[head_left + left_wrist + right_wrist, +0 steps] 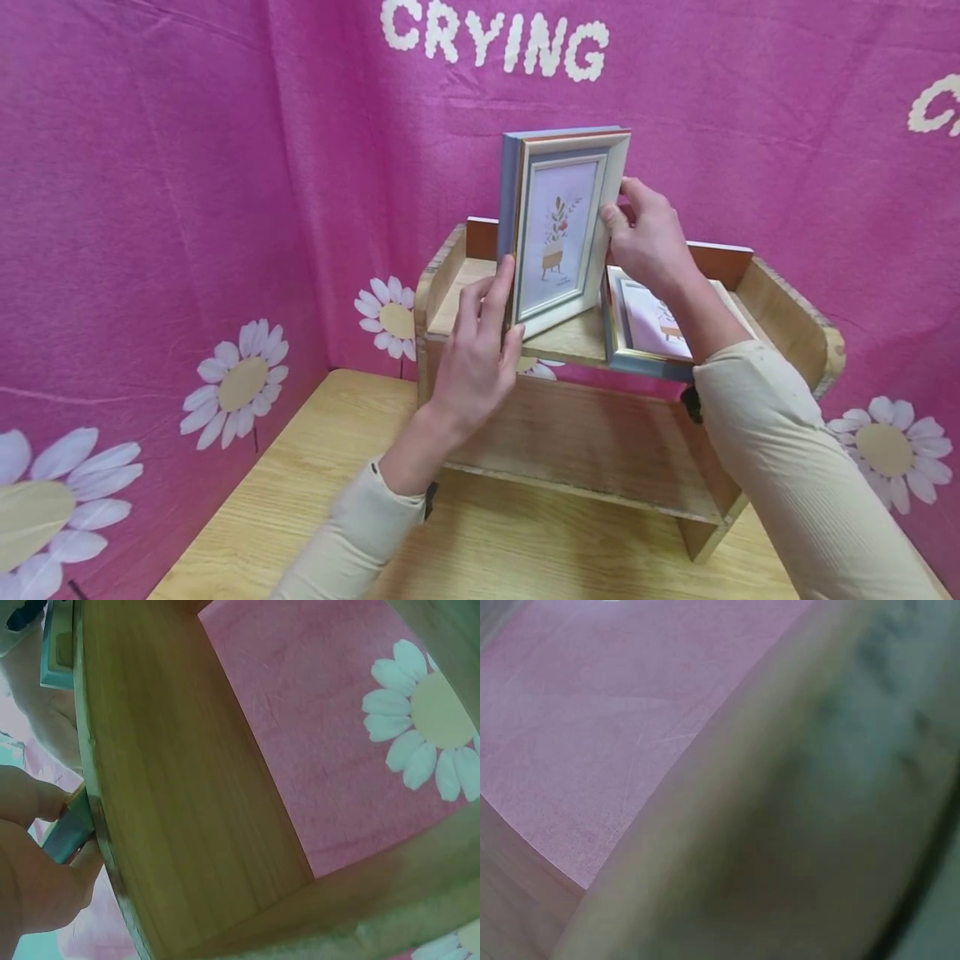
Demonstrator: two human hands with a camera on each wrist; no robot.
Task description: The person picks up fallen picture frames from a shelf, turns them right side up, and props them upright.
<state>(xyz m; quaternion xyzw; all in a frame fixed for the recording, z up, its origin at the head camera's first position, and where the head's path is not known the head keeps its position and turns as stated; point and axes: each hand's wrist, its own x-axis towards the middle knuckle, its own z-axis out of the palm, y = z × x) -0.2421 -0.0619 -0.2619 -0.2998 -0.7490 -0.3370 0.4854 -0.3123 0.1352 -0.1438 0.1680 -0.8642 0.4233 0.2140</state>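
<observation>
A picture frame (558, 229) with a pale front, blue-grey sides and a potted-plant print stands upright over the top of a small wooden shelf (558, 340). My left hand (474, 354) grips its lower left edge, and in the left wrist view those fingers hold a corner of the frame (69, 826) beside the shelf board. On the opposite side, my right hand (654, 237) pinches the right edge between thumb and fingers. A second picture frame (621, 329) lies flat on the shelf top under my right forearm, which partly hides it.
The shelf has raised side panels (795, 312) and a lower board (585, 446). It stands on a wood-grain table (360, 417) against a magenta cloth (360, 125) with daisies and white letters. A blurred sleeve (727, 847) fills most of the right wrist view.
</observation>
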